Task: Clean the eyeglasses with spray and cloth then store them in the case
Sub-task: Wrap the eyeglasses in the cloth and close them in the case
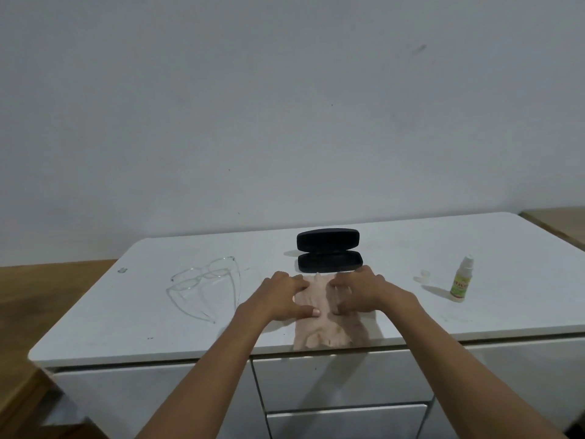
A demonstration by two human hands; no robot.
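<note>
Both hands press on a pale pink cleaning cloth (329, 324) at the near edge of a white cabinet top (411, 242). Left hand (281, 296) and right hand (364, 293) lie palm-down, fingers bunching the fabric. Clear-framed eyeglasses (202, 283) lie left; open black case (329, 251) behind; spray bottle (461, 278) right, its cap (424, 275) beside it.
</note>
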